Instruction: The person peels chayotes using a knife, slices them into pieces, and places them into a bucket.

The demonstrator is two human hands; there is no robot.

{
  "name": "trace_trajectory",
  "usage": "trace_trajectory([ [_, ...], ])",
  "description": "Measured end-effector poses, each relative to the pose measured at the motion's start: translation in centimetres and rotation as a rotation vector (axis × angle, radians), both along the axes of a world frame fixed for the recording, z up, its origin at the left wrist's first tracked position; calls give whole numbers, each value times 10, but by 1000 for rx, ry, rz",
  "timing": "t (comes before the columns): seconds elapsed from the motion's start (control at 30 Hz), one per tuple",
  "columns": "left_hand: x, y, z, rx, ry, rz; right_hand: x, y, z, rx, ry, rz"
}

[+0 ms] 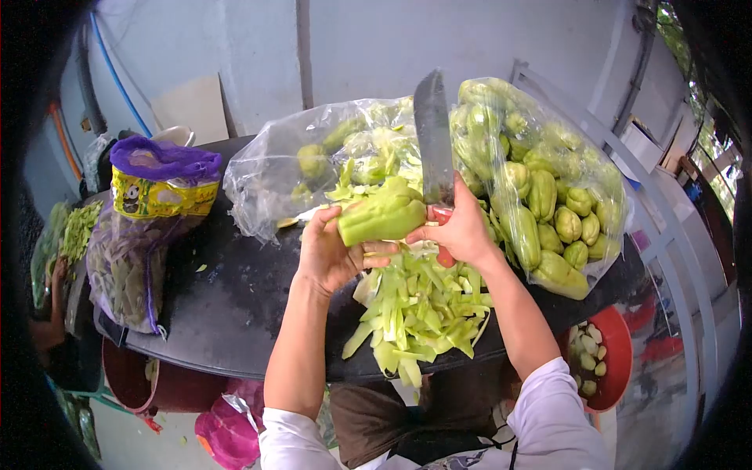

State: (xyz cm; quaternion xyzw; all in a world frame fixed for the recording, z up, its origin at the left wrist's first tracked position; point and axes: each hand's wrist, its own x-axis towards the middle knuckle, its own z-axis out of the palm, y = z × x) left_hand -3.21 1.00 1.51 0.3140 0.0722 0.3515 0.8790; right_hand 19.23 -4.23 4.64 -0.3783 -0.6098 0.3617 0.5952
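My left hand (325, 254) is closed around the near end of a green chayote (384, 213), held sideways above the table. In my right hand (464, 231) is a large knife (433, 133) with a red handle, its broad dark blade pointing up. My right thumb and fingers sit close against the chayote's other end. Below both hands lies a heap of green peelings (423, 309), some hanging over the table's front edge. Directly behind the chayote, more pale green pieces spill near a clear plastic bag (270, 153).
A full clear bag of chayotes (552, 188) stands on the right of the black table (227, 313). A purple mesh bag (129, 258) sits at the left end. A red bucket (617, 352) holds pale pieces below right. Another person's hand (59, 272) shows far left.
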Motion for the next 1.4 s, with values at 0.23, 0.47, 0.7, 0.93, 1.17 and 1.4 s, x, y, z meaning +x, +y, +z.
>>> trace_trajectory([
  [0.23, 2, -7, 4, 140, 77, 26, 3, -4, 18, 18, -669, -257],
  [0.47, 17, -15, 0, 187, 324, 216, 3, 1, -8, 329, -958, -415],
  [0.7, 25, -17, -3, 201, 360, 421, -14, -11, -2, 558, -1284, -480],
  [0.93, 28, -21, -1, 294, 300, 381, -7, -10, -5, 413, -1220, -462],
  [1.17, 27, -29, 8, 252, 341, 346, -10, -25, 7, 320, -1290, -524],
  [1.4, 32, -32, 5, 250, 356, 357, 9, -9, -5, 333, -1240, -492],
])
